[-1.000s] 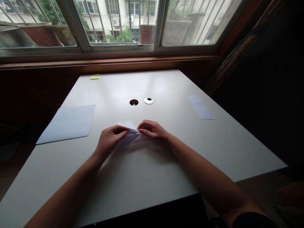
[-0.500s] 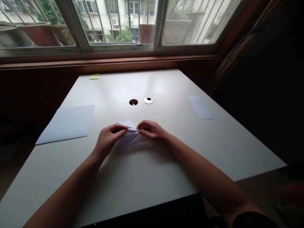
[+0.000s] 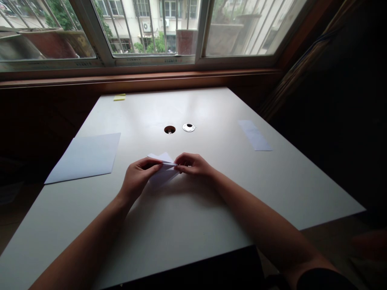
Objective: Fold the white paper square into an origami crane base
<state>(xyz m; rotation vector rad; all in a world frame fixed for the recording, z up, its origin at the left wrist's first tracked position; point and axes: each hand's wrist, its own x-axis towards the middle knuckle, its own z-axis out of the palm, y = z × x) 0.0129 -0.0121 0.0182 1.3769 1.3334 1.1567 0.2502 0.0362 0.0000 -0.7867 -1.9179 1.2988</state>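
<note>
Between my hands, just above the white table, is a folded piece of white paper with several flaps and points. My left hand pinches its left side between thumb and fingers. The fingertips of my right hand are closed on a narrow tip at the paper's right end. One flap sticks up behind the left fingers, and another hangs down toward the tabletop. Part of the folding is hidden behind the fingers.
White sheets lie at the table's left edge, and a paper strip is on the right. Beyond my hands are a round cable hole and its cover. Yellow sticky notes sit at the far left corner. A window is behind.
The lower flap of the folded paper has shifted, and its sharp lower point no longer stands out. My right fingertips have moved slightly at the tip; my left hand stays nearly still.
</note>
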